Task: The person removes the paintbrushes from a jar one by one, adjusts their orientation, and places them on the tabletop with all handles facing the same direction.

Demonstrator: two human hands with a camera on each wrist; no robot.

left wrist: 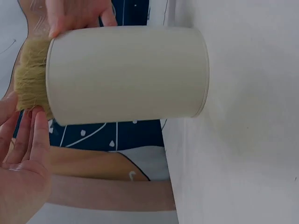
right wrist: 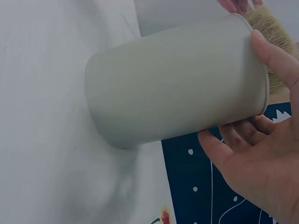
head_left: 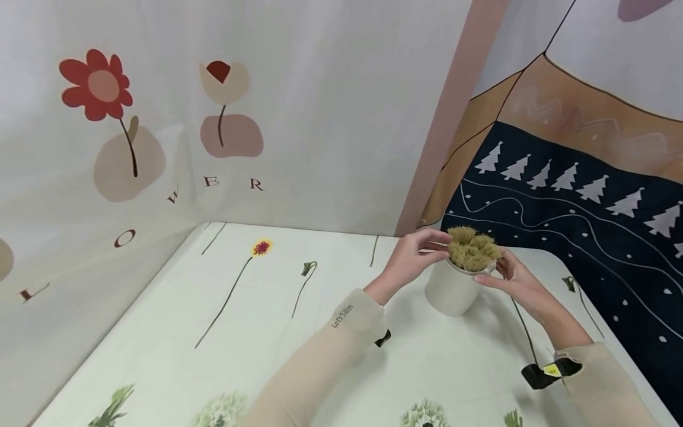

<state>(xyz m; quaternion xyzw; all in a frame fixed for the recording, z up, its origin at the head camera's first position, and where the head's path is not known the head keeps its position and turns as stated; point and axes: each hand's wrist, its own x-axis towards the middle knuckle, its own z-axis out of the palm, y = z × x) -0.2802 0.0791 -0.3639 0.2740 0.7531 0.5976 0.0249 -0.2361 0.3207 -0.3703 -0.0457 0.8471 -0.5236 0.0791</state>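
Observation:
A cream cylindrical pot [head_left: 452, 292] stands at the table's far right, and bushy yellow-green bristly tufts [head_left: 472, 249] rise from its mouth. My right hand [head_left: 520, 279] grips the pot near its top; in the right wrist view the thumb [right wrist: 275, 53] lies over the rim and the other fingers bend behind the wall. On the opposite side, my left hand [head_left: 411, 258] has its fingertips at the edge of the tufts, thumb and fingers spread apart. The left wrist view shows those fingers [left wrist: 37, 135] touching the bristles [left wrist: 32, 77]. What lies inside the pot is hidden.
A white tablecloth [head_left: 256, 320] printed with flowers and stems covers the table. Behind it hangs a pale curtain [head_left: 331, 118] with printed flowers and letters. Dark blue fabric [head_left: 560, 207] with white trees hangs at the right, close to the pot.

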